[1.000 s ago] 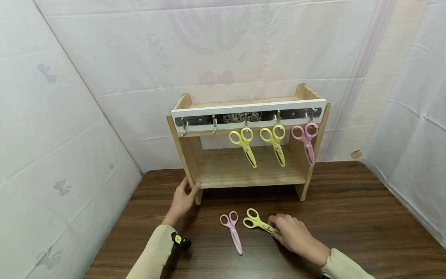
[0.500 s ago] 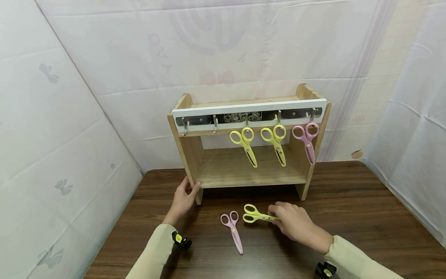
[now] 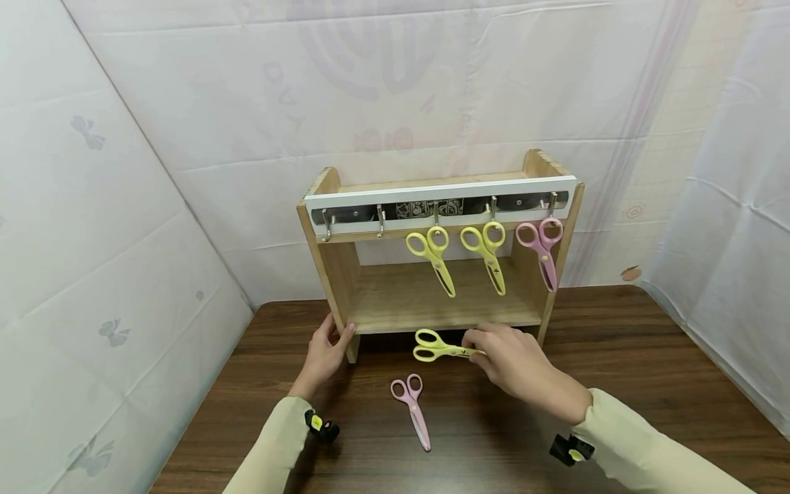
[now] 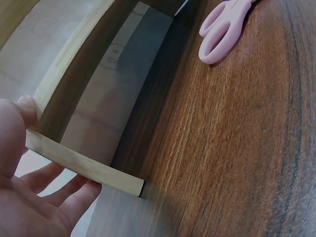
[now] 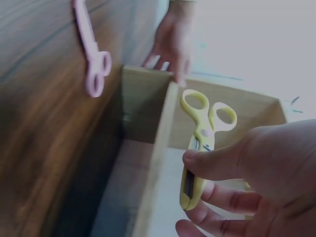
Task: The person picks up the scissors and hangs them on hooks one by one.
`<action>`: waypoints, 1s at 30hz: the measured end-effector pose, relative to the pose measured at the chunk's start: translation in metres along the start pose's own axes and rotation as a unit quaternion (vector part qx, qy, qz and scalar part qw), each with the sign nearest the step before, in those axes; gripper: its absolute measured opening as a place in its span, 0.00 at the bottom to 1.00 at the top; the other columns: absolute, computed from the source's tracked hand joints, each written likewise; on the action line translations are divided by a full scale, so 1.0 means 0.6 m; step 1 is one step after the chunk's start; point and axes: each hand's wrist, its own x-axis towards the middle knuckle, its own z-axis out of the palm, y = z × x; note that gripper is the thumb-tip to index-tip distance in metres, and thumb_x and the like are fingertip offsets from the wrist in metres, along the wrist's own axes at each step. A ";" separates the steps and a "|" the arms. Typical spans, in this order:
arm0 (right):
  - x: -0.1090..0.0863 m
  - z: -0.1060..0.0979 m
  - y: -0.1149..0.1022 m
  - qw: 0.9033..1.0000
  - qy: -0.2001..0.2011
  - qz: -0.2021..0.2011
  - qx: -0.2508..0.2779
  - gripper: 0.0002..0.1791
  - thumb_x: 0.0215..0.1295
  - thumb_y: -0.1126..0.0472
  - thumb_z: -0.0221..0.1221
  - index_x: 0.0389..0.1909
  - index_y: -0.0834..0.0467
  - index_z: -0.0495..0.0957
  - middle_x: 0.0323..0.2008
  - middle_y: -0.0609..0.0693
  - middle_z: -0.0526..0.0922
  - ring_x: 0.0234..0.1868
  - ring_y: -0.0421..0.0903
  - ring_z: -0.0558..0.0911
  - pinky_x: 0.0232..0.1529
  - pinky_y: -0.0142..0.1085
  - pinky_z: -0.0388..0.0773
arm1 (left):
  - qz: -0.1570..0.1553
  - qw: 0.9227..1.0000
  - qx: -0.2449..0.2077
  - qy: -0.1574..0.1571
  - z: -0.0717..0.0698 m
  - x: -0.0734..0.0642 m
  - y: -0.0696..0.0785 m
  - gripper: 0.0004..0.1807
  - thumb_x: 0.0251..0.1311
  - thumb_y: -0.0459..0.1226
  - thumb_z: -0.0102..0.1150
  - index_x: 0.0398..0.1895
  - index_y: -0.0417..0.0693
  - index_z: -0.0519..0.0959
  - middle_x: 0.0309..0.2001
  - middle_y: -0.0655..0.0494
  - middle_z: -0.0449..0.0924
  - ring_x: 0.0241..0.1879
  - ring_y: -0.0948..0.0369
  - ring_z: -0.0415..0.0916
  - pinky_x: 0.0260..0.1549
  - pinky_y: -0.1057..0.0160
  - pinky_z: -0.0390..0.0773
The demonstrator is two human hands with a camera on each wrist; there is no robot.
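My right hand (image 3: 512,360) pinches yellow scissors (image 5: 200,131) by the blade end, thumb on one side and fingers on the other. Their finger loops point left in the head view, in front of the shelf's lower edge. My left hand (image 3: 324,353) grips the left side panel of the wooden shelf (image 4: 84,163), thumb in front and fingers behind it. Pink scissors (image 3: 412,412) lie on the table between the hands, blades toward me. From the shelf's hook rail (image 3: 358,213) hang two yellow scissors (image 3: 435,257) and one pink pair (image 3: 543,250) at the far right.
The two leftmost hooks (image 3: 380,221) bear nothing. Below the rail is the shelf's open compartment with a wooden board (image 3: 395,295). The shelf stands on a dark wood table (image 3: 278,329), with white patterned cloth (image 3: 216,89) behind and at both sides.
My right hand has lifted the yellow scissors off the table and moved them away from me, toward the shelf, turning the blades more level. My left hand stays on the side panel.
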 end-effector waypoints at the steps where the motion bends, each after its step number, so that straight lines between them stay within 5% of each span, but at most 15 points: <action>1: 0.004 -0.003 -0.003 1.000 0.007 -0.004 0.003 0.12 0.57 0.63 0.75 0.35 0.47 0.83 0.32 0.39 0.79 0.28 0.40 0.78 0.19 0.34 0.71 | -0.001 1.000 0.000 0.000 0.000 0.000 0.000 0.34 0.77 0.47 0.55 0.80 0.47 0.59 0.69 0.36 0.71 0.65 0.41 0.74 0.58 0.42 0.79; 14: 0.063 -0.033 -0.053 0.987 0.133 -0.053 0.070 0.09 0.59 0.63 0.74 0.39 0.52 0.86 0.35 0.42 0.83 0.33 0.40 0.80 0.28 0.37 0.77 | 0.001 1.000 -0.001 0.010 0.001 0.002 -0.002 0.32 0.76 0.47 0.56 0.78 0.47 0.62 0.68 0.37 0.73 0.64 0.42 0.74 0.58 0.42 0.79; 30: 0.137 -0.029 -0.093 0.939 0.255 -0.043 0.227 0.07 0.61 0.66 0.73 0.38 0.60 0.87 0.27 0.47 0.81 0.26 0.37 0.78 0.26 0.32 0.80 | -0.001 1.000 -0.009 0.007 0.001 0.004 -0.006 0.32 0.76 0.47 0.56 0.78 0.47 0.62 0.67 0.37 0.74 0.63 0.43 0.76 0.58 0.42 0.79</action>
